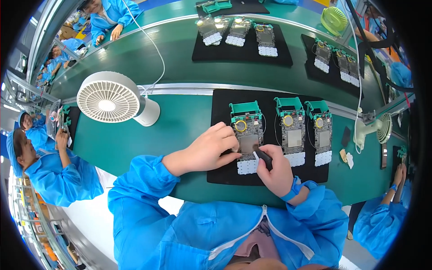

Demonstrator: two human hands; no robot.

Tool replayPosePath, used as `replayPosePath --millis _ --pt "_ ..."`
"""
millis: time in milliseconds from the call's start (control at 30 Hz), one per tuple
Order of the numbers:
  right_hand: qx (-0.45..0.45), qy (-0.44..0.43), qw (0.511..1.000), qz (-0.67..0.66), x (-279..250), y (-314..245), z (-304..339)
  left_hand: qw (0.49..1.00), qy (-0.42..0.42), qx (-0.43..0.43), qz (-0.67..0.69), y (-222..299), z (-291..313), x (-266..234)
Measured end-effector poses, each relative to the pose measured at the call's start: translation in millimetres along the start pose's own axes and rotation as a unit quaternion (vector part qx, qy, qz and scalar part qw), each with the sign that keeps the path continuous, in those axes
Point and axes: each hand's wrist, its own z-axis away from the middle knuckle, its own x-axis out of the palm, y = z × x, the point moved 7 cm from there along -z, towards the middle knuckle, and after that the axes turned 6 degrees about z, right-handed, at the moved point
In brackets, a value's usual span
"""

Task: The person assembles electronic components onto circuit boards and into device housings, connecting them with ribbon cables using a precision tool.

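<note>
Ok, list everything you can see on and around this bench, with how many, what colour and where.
circuit board assemblies: three, green frames with white keypads, in a row on the near mat
near mat: one, black, on the green bench in front of the person
far mats: at least two, black, on the belt beyond, each with more boards
desk fan: one, white, left of the near mat
small fan: one, pale, at the right of the bench
green fan: one, at the far right
co-workers: several, blue coats, left, right and far side
left hand: one, fingertips on the left board
right hand: one, holding a black tool to that board
</note>
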Motion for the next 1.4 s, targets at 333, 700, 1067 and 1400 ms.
replayPosePath --millis 333,700,1067,1400 --pt "-0.031 0.004 0.991 0.131 3.7 -5.9 -0.1 1.0 0.006 0.003 -0.018 3.6 2.0 -3.8" --pt "-0.033 0.005 0.99 0.135 5.7 -6.4 3.2 1.0 0.008 -0.001 -0.008 4.8 7.1 -3.2" --pt "-0.048 0.017 0.981 0.187 10.8 -11.4 4.0 1.0 0.001 0.007 0.004 4.3 2.9 -5.6" --pt "-0.075 0.009 0.98 0.186 12.8 -15.3 2.6 0.998 0.042 0.021 -0.044 9.8 4.2 -12.5"
